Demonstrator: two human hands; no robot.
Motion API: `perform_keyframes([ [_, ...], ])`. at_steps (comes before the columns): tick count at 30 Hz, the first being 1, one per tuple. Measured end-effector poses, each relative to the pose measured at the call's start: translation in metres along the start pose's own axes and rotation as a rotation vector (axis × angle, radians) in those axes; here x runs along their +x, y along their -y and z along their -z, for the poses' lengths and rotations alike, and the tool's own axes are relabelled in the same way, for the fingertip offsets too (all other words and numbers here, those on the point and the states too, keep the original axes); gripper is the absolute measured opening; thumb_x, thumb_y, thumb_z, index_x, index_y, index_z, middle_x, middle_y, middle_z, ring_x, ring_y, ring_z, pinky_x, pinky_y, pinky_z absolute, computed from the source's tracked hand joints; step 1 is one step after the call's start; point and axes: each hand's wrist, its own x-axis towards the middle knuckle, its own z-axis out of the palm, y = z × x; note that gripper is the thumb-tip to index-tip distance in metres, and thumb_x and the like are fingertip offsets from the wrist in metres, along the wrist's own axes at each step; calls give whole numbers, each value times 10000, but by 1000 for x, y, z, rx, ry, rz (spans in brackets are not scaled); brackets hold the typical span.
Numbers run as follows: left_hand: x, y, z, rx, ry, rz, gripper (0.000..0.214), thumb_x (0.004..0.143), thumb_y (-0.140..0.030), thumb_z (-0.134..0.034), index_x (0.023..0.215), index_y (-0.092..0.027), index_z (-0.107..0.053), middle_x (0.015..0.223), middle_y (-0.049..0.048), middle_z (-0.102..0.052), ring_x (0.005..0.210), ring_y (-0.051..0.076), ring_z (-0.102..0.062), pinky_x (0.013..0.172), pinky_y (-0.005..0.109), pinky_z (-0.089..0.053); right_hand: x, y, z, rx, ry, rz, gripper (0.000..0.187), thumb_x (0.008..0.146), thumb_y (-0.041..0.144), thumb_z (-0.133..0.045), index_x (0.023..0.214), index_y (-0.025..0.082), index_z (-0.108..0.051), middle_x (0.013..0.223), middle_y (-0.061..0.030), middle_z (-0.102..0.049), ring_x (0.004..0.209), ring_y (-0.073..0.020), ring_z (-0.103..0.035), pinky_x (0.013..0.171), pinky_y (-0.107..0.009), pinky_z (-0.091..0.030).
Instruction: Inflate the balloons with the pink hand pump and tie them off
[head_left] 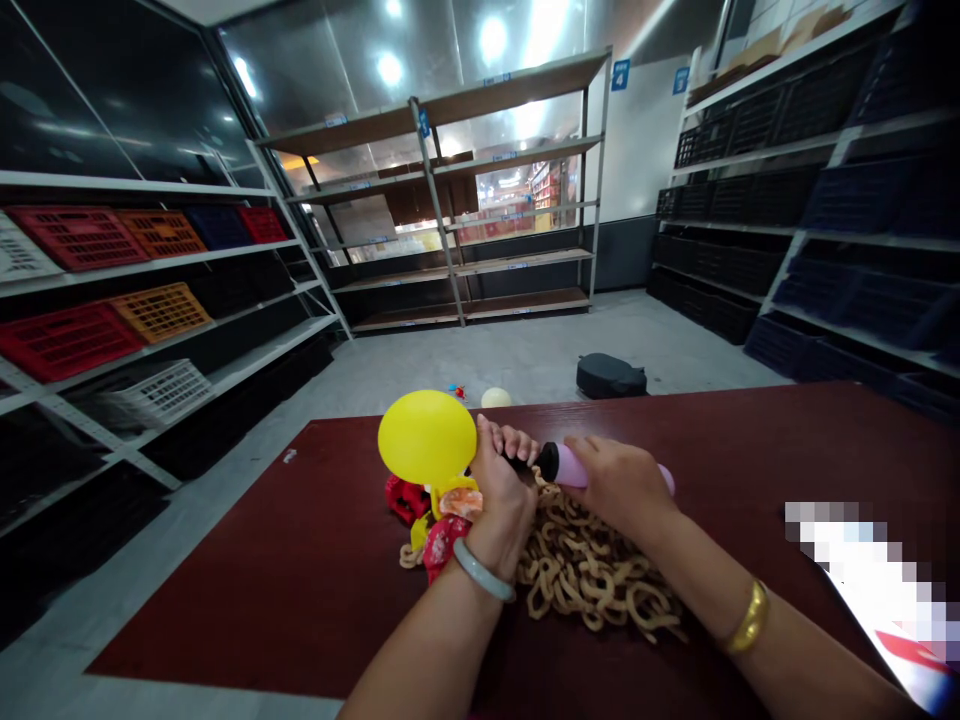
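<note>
A yellow balloon [426, 436], partly blown up, sits at the nozzle of a pink hand pump [570, 466] with a black tip. My left hand [501, 480] is closed around the balloon's neck where it meets the pump's tip. My right hand [622, 482] is wrapped round the pump's pink barrel. Both hands rest over a pile of tan loop-shaped pieces [592, 575] on the dark red table [262, 590]. Red and yellow bits [431, 515], perhaps more balloons, lie under the yellow balloon.
Metal shelves with red, orange and white crates [112, 300] line the left; dark crates [825, 200] fill shelves on the right. A black bag [609, 377] and small balls [495, 397] lie on the floor beyond the table. A blurred-out patch [877, 580] covers the table's right.
</note>
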Motion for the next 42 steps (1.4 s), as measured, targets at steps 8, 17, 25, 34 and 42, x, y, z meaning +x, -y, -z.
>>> perform_keyframes([
  [8,7,-15,0,20,24,-29,454,838,-408,-586,584,-193,-277,433,-68,-261,355,76,-281,393,234,-217,3,-8,-3,9,-4,23,415,789,519,-566,1090,234,-575,887,-60,-660,800,-217,-612,640,-289,-353],
  [17,35,-84,9,-2,-52,-206,525,824,-535,-546,547,-184,-273,413,-69,-251,334,65,-262,376,220,-182,3,-34,-6,-21,-35,2,440,803,498,-550,1151,229,-567,948,-74,-670,820,-216,-623,670,-290,-383],
  [25,7,-17,0,22,7,-48,488,833,-485,-567,551,-182,-309,432,-65,-273,351,68,-292,381,225,-225,-3,-8,-2,-25,2,-3,424,782,511,-570,1098,229,-555,918,-68,-666,810,-223,-619,651,-301,-379],
  [34,7,-2,1,21,-13,21,462,833,-415,-598,557,-177,-313,444,-62,-311,366,63,-299,396,217,-236,-1,0,0,-23,-48,10,349,791,469,-586,1033,218,-566,917,-70,-662,848,-226,-606,678,-300,-376],
  [42,37,-77,11,-4,19,-208,517,814,-475,-596,558,-187,-251,428,-72,-271,344,66,-304,381,220,-212,2,-34,-7,-46,-96,15,432,807,528,-539,1110,223,-575,959,-72,-666,851,-218,-617,675,-294,-380],
])
